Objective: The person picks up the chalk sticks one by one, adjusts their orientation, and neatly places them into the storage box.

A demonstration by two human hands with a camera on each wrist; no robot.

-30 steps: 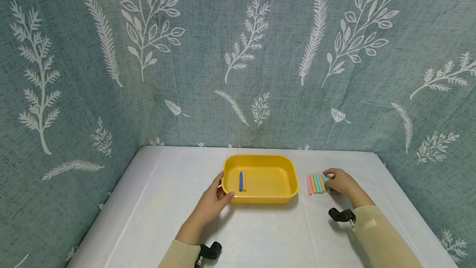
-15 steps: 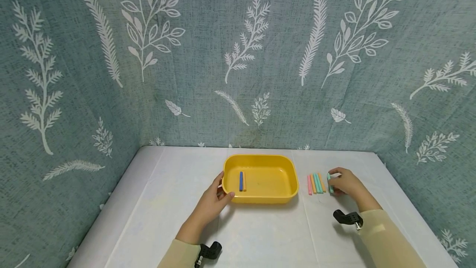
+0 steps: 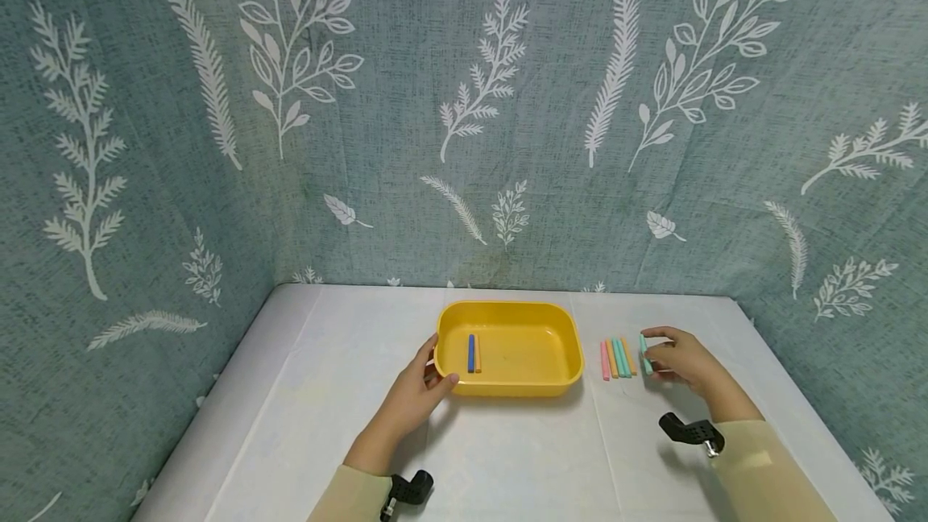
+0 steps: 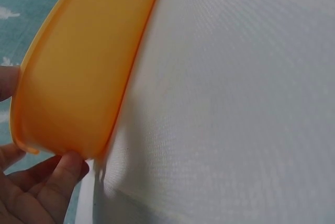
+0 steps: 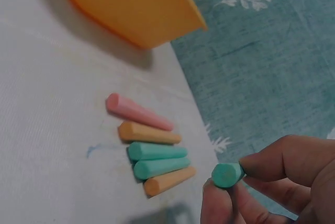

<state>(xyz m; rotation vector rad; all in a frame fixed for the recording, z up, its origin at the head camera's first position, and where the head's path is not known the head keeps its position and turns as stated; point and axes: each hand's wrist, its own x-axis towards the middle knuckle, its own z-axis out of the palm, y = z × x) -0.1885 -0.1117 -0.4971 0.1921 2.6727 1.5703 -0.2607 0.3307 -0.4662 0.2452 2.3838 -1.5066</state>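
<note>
At the right of the head view my right hand (image 3: 687, 362) pinches a mint-green chalk stick (image 3: 645, 354) between thumb and fingers. In the right wrist view that chalk's end (image 5: 226, 176) faces the camera, apart from the row. Beside it on the table lie a pink chalk (image 5: 138, 112), an orange chalk (image 5: 148, 133), two green chalks (image 5: 157, 151) and another orange chalk (image 5: 168, 181), side by side. My left hand (image 3: 412, 397) grips the near left corner of a yellow tray (image 3: 522, 354), its thumb at the front rim. Inside the tray lie a blue chalk (image 3: 471, 354) and an orange chalk (image 3: 478, 354).
The white-covered table (image 3: 522, 457) runs back to a green curtain (image 3: 406, 208) with white leaf prints. The curtain also rises along both sides. A black wrist mount (image 3: 409, 490) sits at each sleeve.
My right hand has drawn the green chalk away from the row's right end, moving slightly right. The left hand and tray stay in place.
</note>
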